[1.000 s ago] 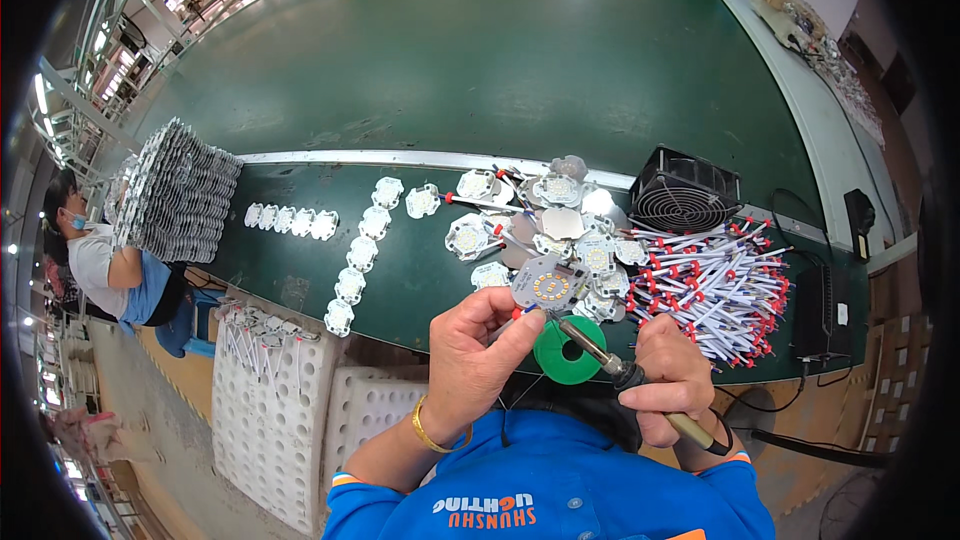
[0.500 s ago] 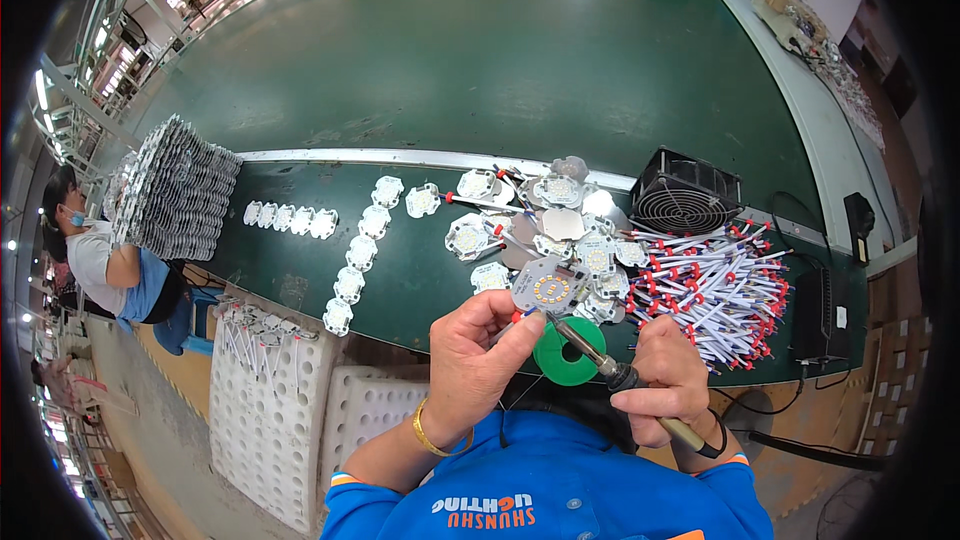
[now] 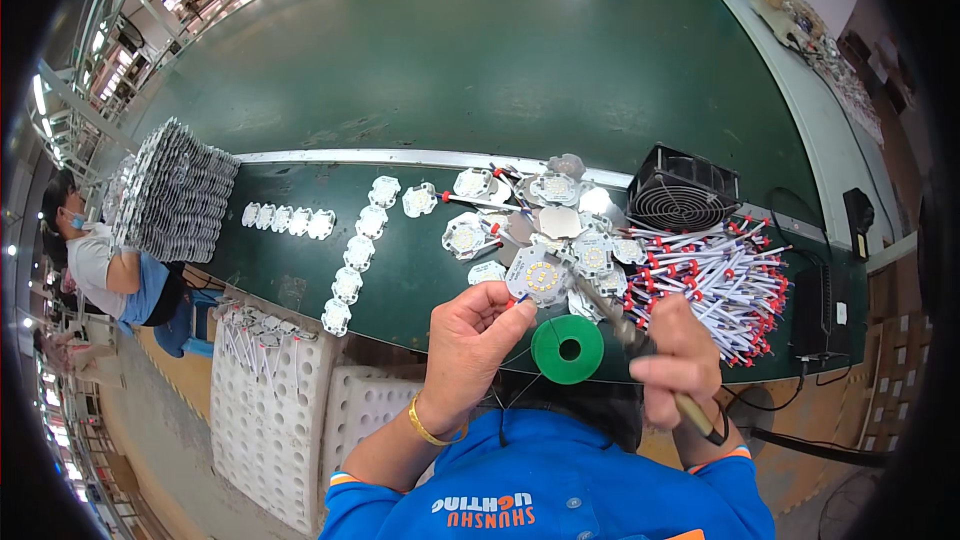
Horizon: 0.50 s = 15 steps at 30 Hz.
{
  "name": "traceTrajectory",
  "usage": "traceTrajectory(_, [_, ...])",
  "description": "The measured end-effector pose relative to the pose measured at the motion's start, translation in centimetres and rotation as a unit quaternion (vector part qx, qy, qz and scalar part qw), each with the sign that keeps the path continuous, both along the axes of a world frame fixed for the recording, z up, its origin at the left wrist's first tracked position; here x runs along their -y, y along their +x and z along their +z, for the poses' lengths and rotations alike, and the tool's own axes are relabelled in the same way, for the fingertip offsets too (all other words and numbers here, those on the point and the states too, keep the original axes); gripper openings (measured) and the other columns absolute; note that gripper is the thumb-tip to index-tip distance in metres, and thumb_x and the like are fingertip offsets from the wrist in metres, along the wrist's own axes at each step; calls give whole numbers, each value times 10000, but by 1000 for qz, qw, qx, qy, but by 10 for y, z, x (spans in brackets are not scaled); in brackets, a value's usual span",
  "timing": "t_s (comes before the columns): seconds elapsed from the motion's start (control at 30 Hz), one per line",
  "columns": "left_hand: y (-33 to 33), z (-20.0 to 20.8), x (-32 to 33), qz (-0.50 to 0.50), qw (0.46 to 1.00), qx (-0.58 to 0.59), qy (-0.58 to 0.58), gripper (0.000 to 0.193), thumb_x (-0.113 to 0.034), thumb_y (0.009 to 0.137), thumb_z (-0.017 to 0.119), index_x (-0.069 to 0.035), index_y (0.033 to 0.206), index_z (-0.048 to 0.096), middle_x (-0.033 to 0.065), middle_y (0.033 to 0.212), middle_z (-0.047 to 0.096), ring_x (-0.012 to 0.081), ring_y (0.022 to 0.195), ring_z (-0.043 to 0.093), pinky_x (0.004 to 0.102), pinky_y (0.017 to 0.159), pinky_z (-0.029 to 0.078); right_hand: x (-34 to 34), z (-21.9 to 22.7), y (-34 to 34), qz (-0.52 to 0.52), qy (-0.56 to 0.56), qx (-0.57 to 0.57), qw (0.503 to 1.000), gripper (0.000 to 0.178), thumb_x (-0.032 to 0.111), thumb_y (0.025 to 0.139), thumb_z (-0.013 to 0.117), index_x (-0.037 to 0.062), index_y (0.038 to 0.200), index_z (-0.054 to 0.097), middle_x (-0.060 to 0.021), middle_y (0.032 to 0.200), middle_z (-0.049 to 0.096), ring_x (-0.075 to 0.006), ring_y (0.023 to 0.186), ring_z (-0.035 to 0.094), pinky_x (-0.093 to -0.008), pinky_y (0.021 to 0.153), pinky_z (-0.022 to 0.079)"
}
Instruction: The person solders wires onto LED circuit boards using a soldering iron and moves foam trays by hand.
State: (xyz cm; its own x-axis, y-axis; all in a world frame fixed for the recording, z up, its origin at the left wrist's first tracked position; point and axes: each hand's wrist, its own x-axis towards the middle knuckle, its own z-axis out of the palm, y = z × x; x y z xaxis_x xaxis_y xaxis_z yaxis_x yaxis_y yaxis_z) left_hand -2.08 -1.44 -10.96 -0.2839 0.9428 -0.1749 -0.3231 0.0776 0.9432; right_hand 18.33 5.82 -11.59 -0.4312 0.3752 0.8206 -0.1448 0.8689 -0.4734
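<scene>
Between the thumb and fingers of my left hand [image 3: 468, 338] is a round, pale LED board [image 3: 538, 278] with a ring of yellow chips. A short wire with a blue end [image 3: 519, 300] shows at its near edge, by my thumb. My right hand [image 3: 680, 365] is wrapped round the handle of a soldering iron [image 3: 692, 412]; its slightly blurred tip end lies just right of the board. A green spool [image 3: 585, 365] sits below the iron. Beyond the held board spreads a heap of similar boards [image 3: 560, 223], and to its right lies a big pile of white wires with red ends [image 3: 715, 290].
A black fan [image 3: 682, 202] stands behind the wires, a black box [image 3: 820, 310] at their right. Leftward are a line of boards [image 3: 358, 254] and a tall board stack [image 3: 175, 195]. White foam trays with holes [image 3: 265, 430] stand below the table edge. Another person [image 3: 95, 260] sits far left.
The soldering iron's tip has left the board's near edge and moved away and to the right. My right hand has shifted slightly right and its fingers have moved. The board stays in my left hand.
</scene>
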Motion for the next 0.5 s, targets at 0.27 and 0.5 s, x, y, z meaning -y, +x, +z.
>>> traceTrajectory(0.27, [-7, 1, -7, -88, 980, -178, 14, 134, -57, 835, 668, 9, 947, 637, 8, 764, 637, 25, 678, 554, 175, 590, 441, -38, 10, -50, -50, -77, 49, 995, 318, -7, 700, 710, 39, 998, 610, -117, 755, 586, -245, 660, 588, -325, 570, 461])
traceTrajectory(0.5, [-20, -10, -11, -39, 978, -196, 54, 211, -86, 843, 688, 13, 1012, 609, 32, 821, 639, 56, 718, 582, 211, 657, 493, -37, 6, -58, -23, -89, 66, 994, 276, -74, 696, 692, 46, 927, 599, -85, 714, 573, -216, 606, 577, -298, 515, 449])
